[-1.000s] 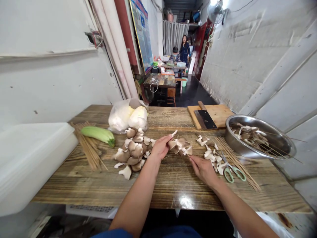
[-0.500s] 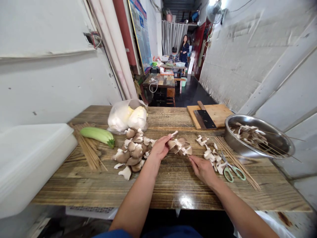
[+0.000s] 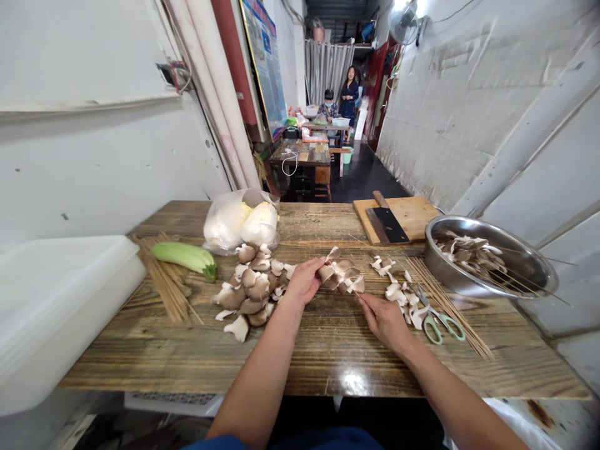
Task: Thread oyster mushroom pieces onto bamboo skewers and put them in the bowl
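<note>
Oyster mushroom pieces [image 3: 342, 274] are threaded on a thin skewer over the middle of the table. My left hand [image 3: 305, 279] is closed on a mushroom at the skewer's left end, its fingertips partly hidden. My right hand [image 3: 383, 317] pinches the skewer just below the lowest mushroom piece. To the left lies a pile of loose oyster mushrooms [image 3: 253, 287]. Cut mushroom stems [image 3: 398, 292] lie right of my right hand, beside green-handled scissors [image 3: 438, 322] and a row of bare skewers [image 3: 452, 306].
A steel basin [image 3: 487, 289] at the right holds mushroom skewers. Behind are a cleaver [image 3: 387, 224] on a cutting board [image 3: 419, 215] and a bag of cabbage [image 3: 234, 222]. A green squash [image 3: 185, 257] lies on more skewers [image 3: 166, 290]. White containers [image 3: 70, 300] stand at left. Two people are far back.
Both hands stay almost where they were, holding the mushroom skewer. The mushroom at its upper end is turned slightly. In the background, the seated person's head has lifted.
</note>
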Available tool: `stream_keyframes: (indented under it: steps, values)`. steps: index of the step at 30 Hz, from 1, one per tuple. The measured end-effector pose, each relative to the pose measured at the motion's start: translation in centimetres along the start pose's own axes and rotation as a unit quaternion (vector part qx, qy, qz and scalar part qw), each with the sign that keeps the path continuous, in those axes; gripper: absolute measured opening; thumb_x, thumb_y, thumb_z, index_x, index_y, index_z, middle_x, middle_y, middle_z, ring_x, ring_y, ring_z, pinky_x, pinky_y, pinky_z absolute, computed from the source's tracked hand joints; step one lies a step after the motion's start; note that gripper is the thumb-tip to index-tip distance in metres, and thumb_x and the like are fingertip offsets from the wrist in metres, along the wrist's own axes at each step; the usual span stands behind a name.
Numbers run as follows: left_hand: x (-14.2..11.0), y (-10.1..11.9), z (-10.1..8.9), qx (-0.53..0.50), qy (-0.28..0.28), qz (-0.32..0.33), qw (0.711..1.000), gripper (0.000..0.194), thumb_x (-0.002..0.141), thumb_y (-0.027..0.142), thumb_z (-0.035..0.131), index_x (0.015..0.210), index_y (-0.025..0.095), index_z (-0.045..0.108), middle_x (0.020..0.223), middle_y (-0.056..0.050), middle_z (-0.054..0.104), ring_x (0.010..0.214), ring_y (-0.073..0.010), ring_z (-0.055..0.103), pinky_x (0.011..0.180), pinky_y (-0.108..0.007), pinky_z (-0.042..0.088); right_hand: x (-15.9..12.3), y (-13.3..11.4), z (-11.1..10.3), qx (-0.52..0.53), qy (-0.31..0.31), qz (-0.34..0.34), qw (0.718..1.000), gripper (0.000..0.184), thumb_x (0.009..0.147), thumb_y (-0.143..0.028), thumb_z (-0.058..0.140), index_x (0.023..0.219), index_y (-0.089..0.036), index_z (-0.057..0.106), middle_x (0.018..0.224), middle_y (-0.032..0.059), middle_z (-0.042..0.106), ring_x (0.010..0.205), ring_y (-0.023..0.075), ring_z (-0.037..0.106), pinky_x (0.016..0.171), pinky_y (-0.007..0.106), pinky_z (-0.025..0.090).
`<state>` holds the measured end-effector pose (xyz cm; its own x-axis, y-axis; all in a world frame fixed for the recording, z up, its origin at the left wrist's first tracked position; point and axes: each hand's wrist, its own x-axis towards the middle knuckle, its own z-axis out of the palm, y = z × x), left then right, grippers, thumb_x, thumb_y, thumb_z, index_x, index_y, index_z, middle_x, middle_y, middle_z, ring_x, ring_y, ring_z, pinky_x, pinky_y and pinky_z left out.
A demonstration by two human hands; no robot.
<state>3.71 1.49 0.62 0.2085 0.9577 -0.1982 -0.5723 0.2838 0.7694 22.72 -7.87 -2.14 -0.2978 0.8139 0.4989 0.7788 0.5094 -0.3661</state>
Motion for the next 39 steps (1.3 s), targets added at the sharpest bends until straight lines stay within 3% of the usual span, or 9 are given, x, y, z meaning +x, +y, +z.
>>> stream_keyframes:
  steps: [14, 23, 30, 36, 39]
  values:
    - [-0.2, 0.1, 0.4, 0.02, 0.046, 0.028, 0.998, 0.021, 0.055, 0.029, 0.077, 0.062, 0.011, 0.067, 0.063, -0.005, 0.066, 0.061, -0.0115, 0.057, 0.063, -0.024, 0.043, 0.0, 0.1, 0.1, 0.002, 0.005, -0.002, 1.0, 0.027, 0.091, -0.021, 0.039, 0.099, -0.016, 0.064, 0.084, 0.0083, 0.071, 0.066, 0.0155, 0.067, 0.062, 0.023, 0.052]
    - [-0.4, -0.1, 0.8, 0.019, 0.03, 0.036, 0.999, 0.02, 0.055, 0.026, 0.077, 0.063, 0.011, 0.068, 0.066, -0.006, 0.068, 0.064, -0.0123, 0.058, 0.069, -0.025, 0.044, 0.1, -0.3, -0.2, -0.001, -0.002, -0.002, 1.0, 0.028, 0.091, -0.021, 0.037, 0.096, -0.014, 0.064, 0.083, 0.0096, 0.071, 0.066, 0.0154, 0.067, 0.063, 0.023, 0.052]
    - [-0.2, -0.4, 0.6, 0.05, 0.029, 0.017, 0.998, 0.022, 0.052, 0.028, 0.078, 0.063, 0.011, 0.068, 0.063, -0.004, 0.065, 0.059, -0.0109, 0.055, 0.062, -0.024, 0.042, 0.0, -0.2, -0.1, -0.001, 0.006, -0.008, 1.0, 0.028, 0.091, -0.02, 0.037, 0.097, -0.014, 0.063, 0.084, 0.01, 0.071, 0.067, 0.0162, 0.067, 0.063, 0.024, 0.052]
    - [-0.5, -0.1, 1.1, 0.037, 0.045, 0.061, 0.996, 0.03, 0.057, 0.034, 0.076, 0.078, 0.013, 0.071, 0.08, -0.007, 0.069, 0.073, -0.0134, 0.059, 0.07, -0.024, 0.043, 0.0, 0.0, 0.3, 0.003, 0.005, -0.001, 1.0, 0.027, 0.091, -0.019, 0.037, 0.1, -0.012, 0.062, 0.086, 0.0104, 0.071, 0.067, 0.0158, 0.067, 0.064, 0.023, 0.052]
    - [-0.8, 0.0, 1.3, 0.049, 0.038, 0.064, 0.996, 0.031, 0.056, 0.034, 0.077, 0.079, 0.012, 0.071, 0.077, -0.006, 0.069, 0.072, -0.0133, 0.059, 0.071, -0.025, 0.043, 0.0, 0.0, 0.4, 0.01, 0.001, 0.003, 1.0, 0.028, 0.091, -0.02, 0.036, 0.1, -0.013, 0.062, 0.085, 0.0101, 0.071, 0.068, 0.0155, 0.067, 0.064, 0.022, 0.051]
